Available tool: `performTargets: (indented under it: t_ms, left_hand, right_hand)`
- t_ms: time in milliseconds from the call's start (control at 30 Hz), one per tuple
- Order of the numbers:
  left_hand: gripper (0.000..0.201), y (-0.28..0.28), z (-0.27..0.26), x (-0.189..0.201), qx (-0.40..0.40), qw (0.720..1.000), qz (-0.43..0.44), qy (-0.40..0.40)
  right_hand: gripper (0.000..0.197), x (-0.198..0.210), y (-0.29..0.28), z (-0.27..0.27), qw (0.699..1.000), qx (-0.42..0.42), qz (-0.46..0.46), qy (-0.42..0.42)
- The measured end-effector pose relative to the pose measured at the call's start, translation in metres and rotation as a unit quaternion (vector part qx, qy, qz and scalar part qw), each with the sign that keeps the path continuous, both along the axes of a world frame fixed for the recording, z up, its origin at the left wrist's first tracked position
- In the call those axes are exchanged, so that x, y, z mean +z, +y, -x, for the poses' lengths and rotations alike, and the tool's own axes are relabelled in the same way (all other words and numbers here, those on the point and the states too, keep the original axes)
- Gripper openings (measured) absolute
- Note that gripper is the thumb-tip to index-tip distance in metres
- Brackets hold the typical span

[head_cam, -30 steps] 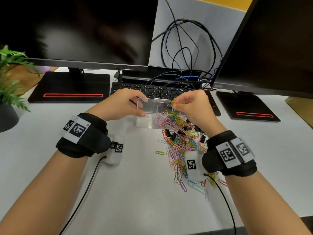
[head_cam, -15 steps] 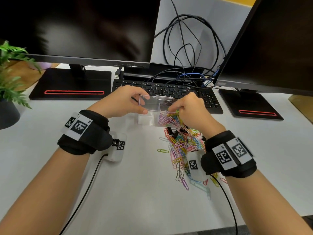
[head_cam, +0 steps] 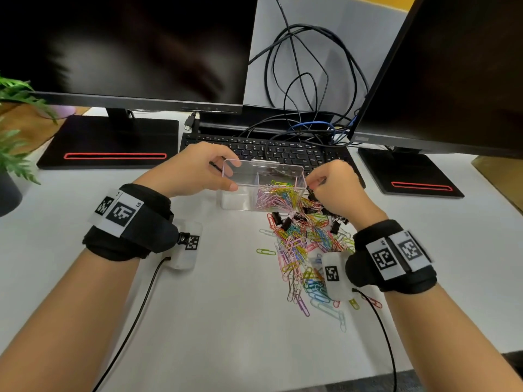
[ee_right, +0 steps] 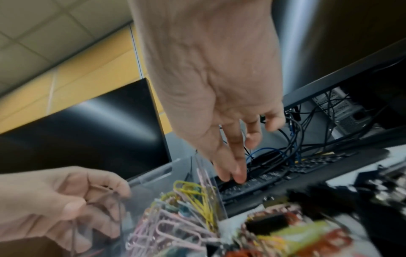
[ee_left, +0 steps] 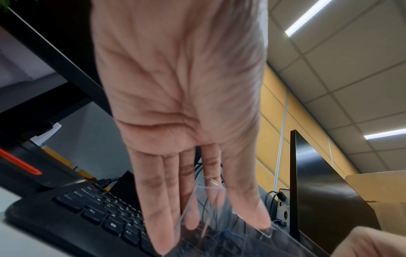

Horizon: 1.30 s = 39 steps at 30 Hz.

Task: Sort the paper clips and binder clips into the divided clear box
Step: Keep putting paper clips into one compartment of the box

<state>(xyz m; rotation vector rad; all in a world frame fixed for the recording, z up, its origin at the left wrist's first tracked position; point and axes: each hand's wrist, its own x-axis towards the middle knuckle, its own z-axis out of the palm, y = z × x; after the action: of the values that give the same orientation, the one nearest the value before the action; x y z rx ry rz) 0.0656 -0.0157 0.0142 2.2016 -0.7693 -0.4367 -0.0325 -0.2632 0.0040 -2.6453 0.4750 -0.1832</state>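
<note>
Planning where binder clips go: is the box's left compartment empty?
Empty, as far as visible: the clear box's left half shows only bare plastic, while the coloured paper clips fill the right half.

Keyboard close behind box

Rectangular divided box: clear hard plastic, smooth, glossy, edges catch light. Bent-wire paper clips: coloured smooth coating, slight sheen, pastel and bright mix. Small binder clips: black bodies, matt-looking. White desk top: smooth, matt. Black low-profile keyboard: plastic, matt keys. Two black monitor screens: glossy, soft reflections; flat bases matt black. Black wrist bands: soft cloth, with white printed tags. Cables: smooth black and blue sheathing.
</note>
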Motion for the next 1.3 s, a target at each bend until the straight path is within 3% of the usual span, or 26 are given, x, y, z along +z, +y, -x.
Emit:
performTargets:
  t_ms: [300,533,733,933,1033,1200,1300]
  left_hand:
    - [0.044,-0.001,-0.001,-0.001,0.007,1.0,-0.003,0.001]
    - [0.042,-0.001,-0.001,-0.002,0.008,1.0,-0.009,-0.001]
    - [0.042,-0.001,0.0,0.0,0.009,1.0,-0.006,-0.001]
    - [0.043,-0.001,0.0,-0.001,0.008,1.0,-0.008,0.0]
    - [0.042,-0.001,0.0,-0.001,0.007,1.0,-0.006,0.0]
    - [0.043,-0.001,-0.001,-0.002,0.008,1.0,-0.004,0.003]
    - [0.042,-0.001,-0.001,-0.002,0.007,1.0,-0.001,0.005]
  right_hand:
    - [0.067,-0.005,-0.006,0.006,0.973,0.079,0.055,0.212]
    - [0.051,0.0,-0.018,0.026,0.97,0.123,0.065,0.2]
    - [0.044,0.0,-0.037,0.021,0.993,0.021,0.016,0.119]
    - [0.056,-0.013,-0.048,0.008,0.972,-0.004,0.046,0.229]
    - [0.063,-0.011,-0.041,0.009,0.956,0.036,0.072,0.281]
    - [0.065,-0.007,-0.036,0.018,0.948,0.099,0.086,0.291]
    - [0.056,0.001,-0.036,0.023,0.949,0.111,0.093,0.281]
